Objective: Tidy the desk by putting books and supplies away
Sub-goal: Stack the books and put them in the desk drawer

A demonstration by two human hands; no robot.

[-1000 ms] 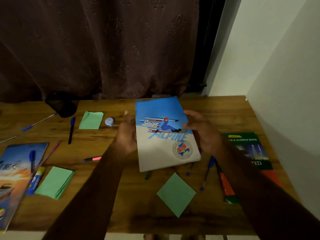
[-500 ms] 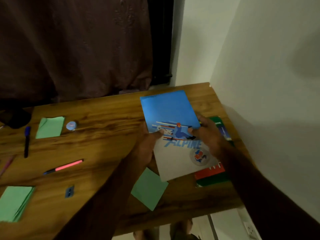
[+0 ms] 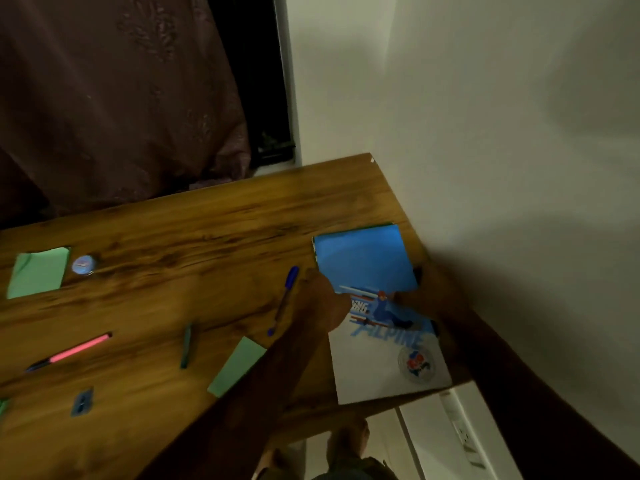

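Stacking a book at the right corner of the desk. The left hand (image 3: 320, 303) takes the notebook (image 3: 367, 261) by its left edge, its grip pinched with the thumb on the cover. The right hand (image 3: 433, 299) holds the right edge, thumb likewise on the cover and fingers lost in shadow.

A second ago the notebook was held up over the middle of the desk (image 3: 207, 237). It has since been carried right and lowered onto the green book (image 3: 353, 229), of which only a sliver shows along the far edge. The two books now appear to form one pile, with only the release left.

Further left, a blue pen (image 3: 284, 299), a green sticky note (image 3: 235, 367), a dark green pen (image 3: 187, 344) and a pink pen (image 3: 79, 349) lie scattered, so the supplies remain to be tidied.
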